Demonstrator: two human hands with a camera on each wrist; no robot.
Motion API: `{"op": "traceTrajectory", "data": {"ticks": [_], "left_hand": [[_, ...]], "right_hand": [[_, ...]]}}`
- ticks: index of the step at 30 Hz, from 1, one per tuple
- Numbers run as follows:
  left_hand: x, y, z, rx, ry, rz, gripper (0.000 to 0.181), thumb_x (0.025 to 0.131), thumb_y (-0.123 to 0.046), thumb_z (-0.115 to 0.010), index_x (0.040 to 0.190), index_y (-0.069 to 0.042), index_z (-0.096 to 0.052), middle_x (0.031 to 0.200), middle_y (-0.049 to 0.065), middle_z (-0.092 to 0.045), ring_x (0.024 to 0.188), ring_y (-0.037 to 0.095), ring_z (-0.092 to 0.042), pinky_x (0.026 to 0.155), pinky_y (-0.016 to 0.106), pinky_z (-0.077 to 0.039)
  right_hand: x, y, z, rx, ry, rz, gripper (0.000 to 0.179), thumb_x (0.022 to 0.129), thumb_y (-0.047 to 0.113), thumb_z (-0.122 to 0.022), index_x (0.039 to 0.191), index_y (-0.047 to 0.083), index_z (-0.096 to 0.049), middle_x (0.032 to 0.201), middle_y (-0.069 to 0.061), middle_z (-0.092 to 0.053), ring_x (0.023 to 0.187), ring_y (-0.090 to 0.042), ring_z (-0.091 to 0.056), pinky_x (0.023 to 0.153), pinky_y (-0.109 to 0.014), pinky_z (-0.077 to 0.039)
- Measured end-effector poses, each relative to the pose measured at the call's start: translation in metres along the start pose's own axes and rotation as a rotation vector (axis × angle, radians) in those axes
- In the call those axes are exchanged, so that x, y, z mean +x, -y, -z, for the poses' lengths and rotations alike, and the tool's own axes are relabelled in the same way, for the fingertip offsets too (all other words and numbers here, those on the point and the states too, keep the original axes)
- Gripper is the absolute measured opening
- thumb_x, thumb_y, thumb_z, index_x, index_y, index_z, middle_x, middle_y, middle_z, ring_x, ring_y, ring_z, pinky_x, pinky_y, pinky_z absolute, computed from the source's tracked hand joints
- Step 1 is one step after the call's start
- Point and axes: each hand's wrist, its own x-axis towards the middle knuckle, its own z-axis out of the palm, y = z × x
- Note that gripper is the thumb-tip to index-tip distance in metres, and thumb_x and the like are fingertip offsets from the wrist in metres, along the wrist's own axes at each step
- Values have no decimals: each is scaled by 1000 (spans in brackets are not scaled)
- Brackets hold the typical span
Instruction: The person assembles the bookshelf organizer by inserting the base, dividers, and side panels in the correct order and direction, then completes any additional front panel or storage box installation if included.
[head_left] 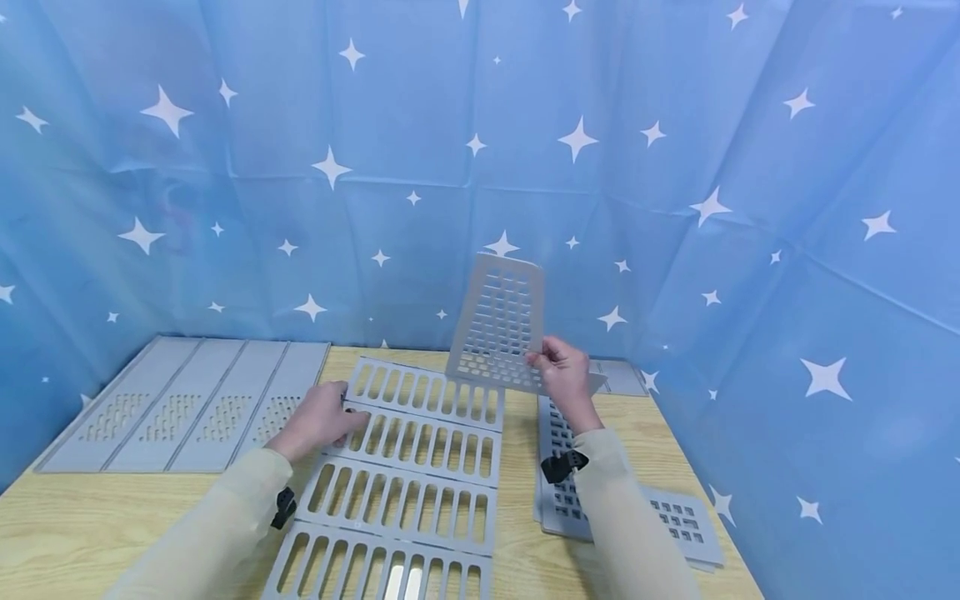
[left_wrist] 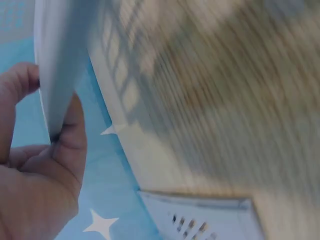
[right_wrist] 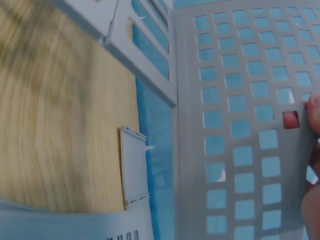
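Note:
A run of several joined grey panels with long slots [head_left: 420,475] lies before me over the wooden table. My left hand [head_left: 324,417] grips it near its far left corner; the left wrist view shows thumb and fingers pinching a thin panel edge [left_wrist: 62,75] held off the tabletop. My right hand [head_left: 564,375] pinches a separate grey panel with rows of square holes [head_left: 502,329] by its right side, tilted upright. In the right wrist view, this panel's edge meets the far end of the slotted panels [right_wrist: 145,65]; whether they are locked together I cannot tell.
Four-sided grey panels with small slanted holes [head_left: 202,367] lie joined at the back left. Under my right forearm is a stack of perforated panels [head_left: 551,508], with another panel [head_left: 686,533] beside it. A plain grey piece [head_left: 626,379] lies at the back right, before a blue starry curtain [head_left: 420,125].

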Motion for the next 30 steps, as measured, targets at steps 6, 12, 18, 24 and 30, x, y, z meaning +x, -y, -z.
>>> {"op": "traceTrajectory", "data": {"ticks": [6, 12, 18, 24, 30], "left_hand": [[0, 5, 3, 50, -47, 46, 23, 97, -19, -67, 94, 1, -57, 68, 8, -51, 54, 18, -46, 51, 33, -39], [-2, 7, 7, 52, -31, 22, 23, 99, -19, -67, 96, 0, -55, 70, 8, -48, 56, 18, -44, 52, 33, -38], [-1, 3, 3, 32, 7, -30, 24, 99, -21, -66, 92, -3, -52, 62, 4, -49, 51, 17, -45, 51, 33, -40], [-2, 4, 1, 26, 25, -11, 23, 100, -22, -66, 97, -2, -54, 59, 6, -55, 49, 17, -50, 51, 33, -42], [0, 2, 7, 44, -6, -12, 28, 99, -20, -66, 107, 5, -57, 65, 7, -50, 52, 17, -44, 49, 33, -38]], "right_hand": [[1, -8, 9, -43, 30, -42, 4, 94, 1, -73, 92, 1, -76, 83, -14, -75, 70, -22, -65, 62, -25, -48], [-3, -16, 18, 7, 16, -115, 5, 93, -2, -73, 96, 0, -77, 86, -16, -76, 73, -10, -66, 66, -19, -51], [1, -5, 7, 40, 15, -31, 3, 92, -2, -74, 88, -1, -75, 80, -17, -74, 63, -13, -58, 59, -21, -44], [5, 2, 1, 62, 35, -29, 5, 92, -1, -74, 88, 1, -75, 79, -16, -74, 67, -25, -65, 63, -20, -47], [2, 1, 8, 18, 68, -39, 3, 92, 0, -74, 89, 1, -75, 75, -14, -72, 65, -27, -62, 60, -23, -42]]}}
